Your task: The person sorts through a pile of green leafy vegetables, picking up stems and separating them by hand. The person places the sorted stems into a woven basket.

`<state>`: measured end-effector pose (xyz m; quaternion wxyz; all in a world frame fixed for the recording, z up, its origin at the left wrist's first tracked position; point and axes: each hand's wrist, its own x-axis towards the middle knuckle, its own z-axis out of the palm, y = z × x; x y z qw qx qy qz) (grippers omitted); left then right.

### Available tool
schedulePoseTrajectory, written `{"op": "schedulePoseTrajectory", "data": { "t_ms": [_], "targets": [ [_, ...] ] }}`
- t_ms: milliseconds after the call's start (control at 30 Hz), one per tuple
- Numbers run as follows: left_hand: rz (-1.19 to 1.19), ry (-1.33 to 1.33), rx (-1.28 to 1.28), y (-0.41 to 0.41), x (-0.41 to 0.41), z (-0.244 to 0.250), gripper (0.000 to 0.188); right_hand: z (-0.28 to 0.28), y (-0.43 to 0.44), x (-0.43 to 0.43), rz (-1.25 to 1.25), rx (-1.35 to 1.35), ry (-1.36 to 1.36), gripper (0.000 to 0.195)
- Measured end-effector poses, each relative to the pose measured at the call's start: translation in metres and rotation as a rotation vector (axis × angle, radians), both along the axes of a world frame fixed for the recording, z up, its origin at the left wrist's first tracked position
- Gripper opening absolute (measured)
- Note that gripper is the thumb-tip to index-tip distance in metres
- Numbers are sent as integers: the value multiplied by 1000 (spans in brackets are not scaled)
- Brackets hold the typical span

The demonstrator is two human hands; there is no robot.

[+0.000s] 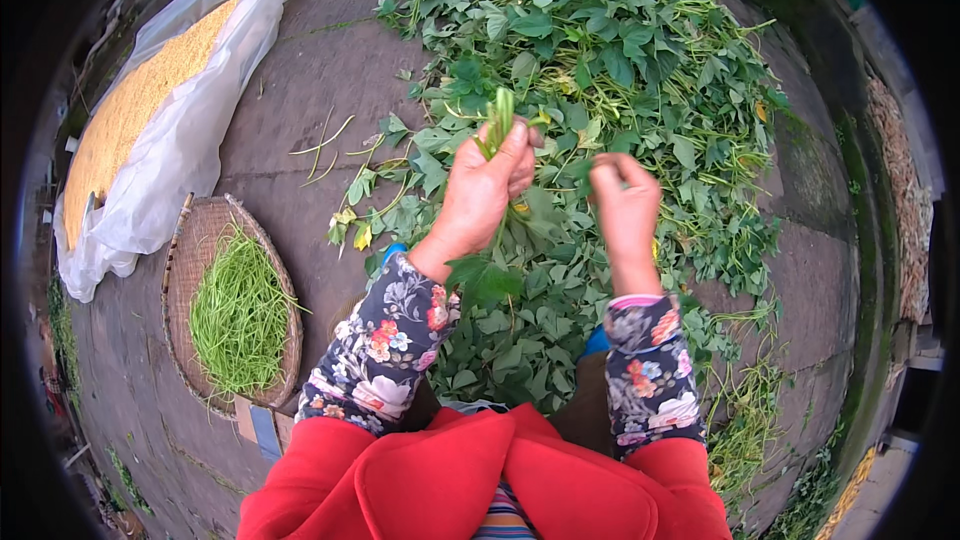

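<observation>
My left hand (487, 180) is closed around a small bundle of green leaf stems (501, 120), which poke up past the thumb. Beneath that wrist hangs a broad green leaf (486, 279). To its right, my right hand (626, 195) is slightly blurred, thumb and fingertips pinched together at a green leaf (579, 174). Both hands are above a large heap of leafy green vines (600, 37), probably sweet potato, which spreads between my legs. A woven bamboo basket (176, 300) on the left holds a pile of thin green stems (244, 315).
Yellow grain (150, 105) lies on a white plastic sheet (187, 187) at the upper left. Loose stems (324, 144) are scattered on the concrete ground (330, 75). Stripped-looking vines (742, 420) lie at the lower right, near a mossy edge (862, 277).
</observation>
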<state>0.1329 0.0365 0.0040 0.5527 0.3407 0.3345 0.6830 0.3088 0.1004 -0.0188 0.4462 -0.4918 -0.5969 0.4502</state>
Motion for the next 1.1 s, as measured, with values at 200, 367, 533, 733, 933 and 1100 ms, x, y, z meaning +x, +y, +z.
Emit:
{"op": "schedulePoseTrajectory", "data": {
  "t_ms": [200,367,533,733,933,1100],
  "targets": [
    [336,120,105,-1,-14,2,21,30,-23,-4,538,-147,-108,26],
    [473,220,126,1,-10,5,25,10,-59,-38,757,-162,81,31],
    [443,118,96,2,-15,2,25,1,-63,-42,742,-273,55,20],
    [373,-68,74,-1,-26,8,26,11,-49,-31,474,23,27,14],
    [360,-317,125,-5,-73,7,24,40,-27,6,723,-93,0,15],
    [292,-395,67,-3,-63,2,22,38,-42,-2,339,600,-486,15]
  ]
}}
